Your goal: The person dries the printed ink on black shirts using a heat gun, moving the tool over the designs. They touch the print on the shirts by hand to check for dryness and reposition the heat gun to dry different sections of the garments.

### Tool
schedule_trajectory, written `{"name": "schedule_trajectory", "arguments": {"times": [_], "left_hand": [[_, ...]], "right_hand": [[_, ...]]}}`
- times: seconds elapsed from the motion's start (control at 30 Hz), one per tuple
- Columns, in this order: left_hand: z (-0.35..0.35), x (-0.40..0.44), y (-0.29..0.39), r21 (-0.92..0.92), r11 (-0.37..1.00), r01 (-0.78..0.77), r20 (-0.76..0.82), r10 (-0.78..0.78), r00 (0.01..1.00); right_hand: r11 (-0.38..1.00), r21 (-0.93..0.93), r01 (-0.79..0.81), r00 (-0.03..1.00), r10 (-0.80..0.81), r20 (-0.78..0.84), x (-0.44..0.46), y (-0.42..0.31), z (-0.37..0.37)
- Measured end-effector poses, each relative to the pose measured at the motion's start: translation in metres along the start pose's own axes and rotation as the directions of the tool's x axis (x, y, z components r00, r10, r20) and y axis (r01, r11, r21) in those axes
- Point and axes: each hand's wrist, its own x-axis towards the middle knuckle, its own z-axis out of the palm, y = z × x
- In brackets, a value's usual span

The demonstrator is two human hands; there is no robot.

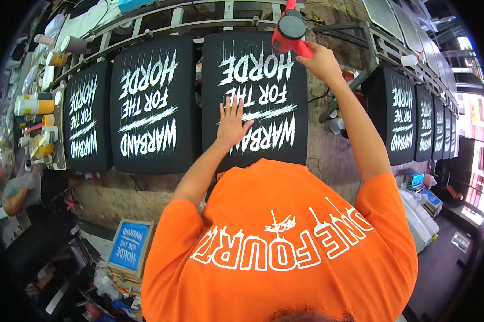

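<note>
My left hand lies flat with fingers spread on a black printed shirt stretched over a board. White lettering on it reads "WARBAND FOR THE HORDE", upside down from here. In my right hand is the handle of a red heat gun, held above the shirt's far right corner. Its round dark end faces up; where its nozzle points cannot be made out.
More black printed shirts line the bench to the left and right. A metal rail runs behind them. Ink tubs crowd the left end. A framed blue screen leans below, and another person's arm shows at far left.
</note>
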Motion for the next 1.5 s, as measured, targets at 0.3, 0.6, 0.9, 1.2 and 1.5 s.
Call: {"name": "schedule_trajectory", "arguments": {"times": [0.3,0.6,0.9,1.2,1.5], "left_hand": [[0.003,-0.013,0.015,-0.054,0.999,0.006,-0.038,-0.008,0.999],[0.002,0.009,0.006,-0.007,0.999,0.033,-0.092,-0.033,0.995],[-0.001,0.018,0.005,-0.015,0.996,0.087,-0.018,-0.087,0.996],[-0.003,0.012,0.001,-0.017,0.998,0.062,-0.015,-0.063,0.998],[0.0,0.01,0.005,-0.043,0.996,0.074,-0.008,-0.074,0.997]], "right_hand": [[0.994,-0.044,0.097,0.983,-0.102,-0.154,0.0,0.021,0.008],[0.956,0.215,-0.2,0.976,0.213,-0.04,0.011,0.02,0.009],[0.932,0.233,-0.277,0.96,0.279,0.025,0.011,0.027,0.001],[0.986,-0.058,0.156,0.954,-0.166,-0.251,-0.002,0.047,0.01],[0.999,0.025,-0.041,0.991,0.044,-0.128,-0.007,0.044,0.001]]}}
